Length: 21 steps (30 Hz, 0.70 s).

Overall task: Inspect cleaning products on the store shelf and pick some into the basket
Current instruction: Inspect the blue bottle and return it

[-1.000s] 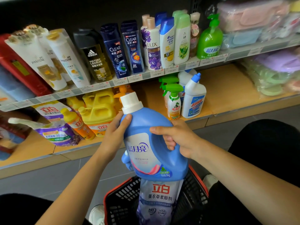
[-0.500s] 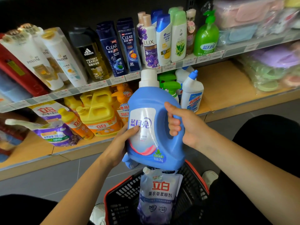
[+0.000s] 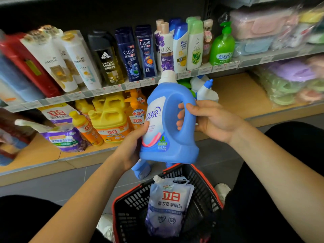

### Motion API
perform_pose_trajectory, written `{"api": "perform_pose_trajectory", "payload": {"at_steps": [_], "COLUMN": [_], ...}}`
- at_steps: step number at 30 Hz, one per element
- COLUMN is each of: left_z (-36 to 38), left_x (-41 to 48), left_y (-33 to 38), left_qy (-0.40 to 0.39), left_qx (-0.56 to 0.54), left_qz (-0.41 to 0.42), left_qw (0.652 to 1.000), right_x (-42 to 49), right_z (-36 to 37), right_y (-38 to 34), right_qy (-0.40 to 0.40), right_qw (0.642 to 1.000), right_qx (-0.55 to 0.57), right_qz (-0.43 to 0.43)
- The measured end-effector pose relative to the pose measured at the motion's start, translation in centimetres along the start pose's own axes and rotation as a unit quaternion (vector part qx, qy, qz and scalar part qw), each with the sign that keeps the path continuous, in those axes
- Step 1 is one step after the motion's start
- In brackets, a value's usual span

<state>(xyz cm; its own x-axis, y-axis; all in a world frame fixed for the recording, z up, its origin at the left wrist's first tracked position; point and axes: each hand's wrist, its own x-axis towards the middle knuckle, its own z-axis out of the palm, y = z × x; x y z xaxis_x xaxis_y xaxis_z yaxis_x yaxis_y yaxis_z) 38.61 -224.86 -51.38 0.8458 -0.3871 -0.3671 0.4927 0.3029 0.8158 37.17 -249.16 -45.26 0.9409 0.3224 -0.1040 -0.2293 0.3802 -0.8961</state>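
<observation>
Head view: I see the left hand [image 3: 132, 148] cupping the blue detergent bottle [image 3: 168, 151] low on its side, thumb on the glossy label [image 3: 154, 123], likely steadying its weight for reading. The right hand [image 3: 212, 120] curls its fingers [image 3: 180, 118] through the rigid moulded handle [image 3: 190, 140]. The bottle hangs near upright above the far rim of the mesh basket [image 3: 114, 214], which has a soft pouch [image 3: 168, 206] inside.

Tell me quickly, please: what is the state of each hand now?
Left hand: closed on the blue detergent bottle, thumb on its label.
Right hand: closed on the same bottle, fingers through its handle.
</observation>
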Motion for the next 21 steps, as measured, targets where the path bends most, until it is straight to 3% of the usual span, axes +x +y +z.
{"api": "perform_pose_trajectory", "payload": {"at_steps": [10, 16, 21], "left_z": [1.1, 3.0, 3.2], "left_x": [-3.3, -5.1, -5.8], "left_y": [-2.1, -1.8, -2.4], "left_qy": [-0.107, -0.045, 0.007], "left_qx": [0.086, 0.108, 0.246], "left_qz": [0.070, 0.167, 0.297], "left_qw": [0.988, 0.979, 0.922], "right_x": [-0.7, -1.3, -1.6], "right_z": [3.0, 3.3, 3.6], "right_y": [-0.7, -0.9, -0.7], "right_qy": [0.067, 0.105, 0.142], "right_qw": [0.996, 0.992, 0.988], "right_qx": [0.054, 0.068, 0.065], "right_qz": [-0.016, 0.003, 0.008]}}
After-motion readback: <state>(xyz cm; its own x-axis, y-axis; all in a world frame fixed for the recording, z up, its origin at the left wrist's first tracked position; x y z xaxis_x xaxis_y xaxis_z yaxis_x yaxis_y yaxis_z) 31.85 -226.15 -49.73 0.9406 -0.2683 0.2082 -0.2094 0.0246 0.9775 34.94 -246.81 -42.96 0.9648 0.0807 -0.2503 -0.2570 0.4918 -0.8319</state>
